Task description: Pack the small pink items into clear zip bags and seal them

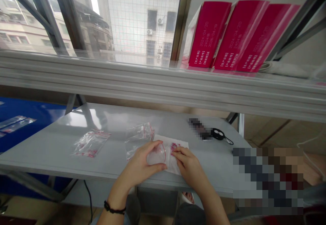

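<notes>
A: Hands?
B: Left hand (141, 165) grips a clear bag (157, 155), thumb and fingers round it, near the table (51, 143) edge. Right hand (187, 163) is just beside it, fingertips on pink bits (174, 146) on paper (168, 140). Can't tell if it's pinching any.
A: Further out?
B: Second bag (139, 135) just behind, third bag (90, 142) left, key fob (218, 134) right. Red boxes (241, 34) on the shelf above.

A: Fig. 1, head view. I read bright daylight entering through the window (132, 17) in the upper left of the frame. It glares white on the table (76, 119), left of centre.

B: Agreed. I see straight lines bowing toward the edges, soft focus at upper right, and pixelated blocks at lower right.
</notes>
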`<state>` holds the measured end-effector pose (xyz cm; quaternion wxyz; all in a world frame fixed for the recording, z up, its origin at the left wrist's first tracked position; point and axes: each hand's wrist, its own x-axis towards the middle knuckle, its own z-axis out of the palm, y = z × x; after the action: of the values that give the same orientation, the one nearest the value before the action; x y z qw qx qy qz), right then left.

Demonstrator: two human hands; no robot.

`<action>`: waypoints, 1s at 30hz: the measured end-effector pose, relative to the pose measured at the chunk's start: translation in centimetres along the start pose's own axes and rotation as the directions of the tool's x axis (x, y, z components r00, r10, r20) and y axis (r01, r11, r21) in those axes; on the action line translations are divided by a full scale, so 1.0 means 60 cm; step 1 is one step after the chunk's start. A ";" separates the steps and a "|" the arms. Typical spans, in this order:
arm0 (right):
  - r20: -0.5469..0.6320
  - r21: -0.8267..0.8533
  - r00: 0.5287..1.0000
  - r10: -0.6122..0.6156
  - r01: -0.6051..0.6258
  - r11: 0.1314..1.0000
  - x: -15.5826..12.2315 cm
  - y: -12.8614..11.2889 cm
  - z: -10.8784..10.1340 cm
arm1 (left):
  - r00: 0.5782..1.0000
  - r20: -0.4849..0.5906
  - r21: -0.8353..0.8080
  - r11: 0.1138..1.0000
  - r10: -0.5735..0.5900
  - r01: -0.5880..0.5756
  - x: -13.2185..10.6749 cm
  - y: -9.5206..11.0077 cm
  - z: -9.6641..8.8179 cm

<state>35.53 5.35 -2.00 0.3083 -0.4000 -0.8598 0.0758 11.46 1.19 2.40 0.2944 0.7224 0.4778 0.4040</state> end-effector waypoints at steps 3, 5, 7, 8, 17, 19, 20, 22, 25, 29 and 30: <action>0.000 -0.053 1.000 -0.012 0.012 0.999 -0.002 -0.001 -0.002 | 1.000 0.006 0.001 1.000 -0.003 0.003 -0.003 -0.001 -0.001; -0.001 -0.064 1.000 -0.017 0.017 0.998 -0.004 -0.001 -0.004 | 1.000 0.008 0.001 1.000 -0.003 0.003 -0.004 -0.001 -0.002; -0.002 -0.060 1.000 -0.020 0.020 0.998 -0.006 0.000 -0.007 | 1.000 0.004 0.003 1.000 0.000 0.000 -0.004 -0.002 -0.003; -0.002 -0.055 1.000 -0.019 0.019 0.998 -0.008 0.000 -0.009 | 1.000 0.000 0.004 1.000 0.003 -0.003 -0.004 -0.002 -0.003; 0.004 0.015 1.000 0.016 -0.016 1.000 -0.011 -0.003 -0.013 | 1.000 -0.009 0.006 1.000 0.009 -0.009 -0.002 -0.005 -0.003; 0.007 0.026 1.000 0.022 -0.022 0.999 -0.009 -0.006 -0.011 | 1.000 -0.010 0.008 1.000 0.009 -0.009 -0.002 -0.005 -0.002; 0.009 0.030 1.000 0.024 -0.025 0.999 -0.008 -0.007 -0.010 | 1.000 -0.011 0.009 1.000 0.008 -0.008 -0.002 -0.005 -0.001; 0.014 0.039 1.000 0.025 -0.025 0.999 -0.007 -0.008 -0.008 | 1.000 -0.011 0.012 1.000 0.006 -0.006 -0.002 -0.005 0.000; 0.022 0.043 0.999 0.032 -0.033 0.998 -0.006 -0.006 -0.005 | 1.000 -0.010 0.014 1.000 0.004 -0.004 -0.002 -0.003 0.000; 0.008 0.036 0.999 0.048 -0.048 0.998 -0.007 -0.001 0.000 | 1.000 -0.009 0.021 1.000 0.002 -0.002 -0.003 -0.001 0.002; 0.004 0.032 0.999 0.049 -0.050 0.998 -0.007 -0.001 0.000 | 1.000 -0.008 0.025 1.000 0.001 0.000 -0.003 -0.002 0.003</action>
<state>35.67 4.99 -2.19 0.3113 -0.4160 -0.8488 0.0979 11.53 1.04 2.18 0.2832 0.7245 0.4839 0.4009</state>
